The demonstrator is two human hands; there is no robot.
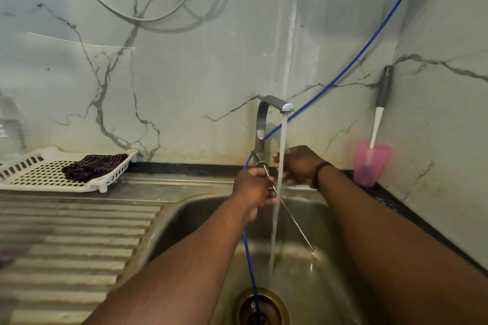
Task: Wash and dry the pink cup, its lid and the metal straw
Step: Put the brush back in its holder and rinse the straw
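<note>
While water runs from the tap [274,105] into the sink [330,266], your left hand [253,188] pinches the metal straw [295,221], slanting down through the stream. Your right hand [299,165] reaches behind the water; I cannot tell what it holds. The pink cup [371,163] stands on the counter to the right, with a brush [380,108] in it.

Both forearms reach forward, bare. Left hand [253,187] curled, fingers pinching a straw [290,212] that slants down to the right. Right hand [299,165] further out, fingers curled; its grip cannot be told.
</note>
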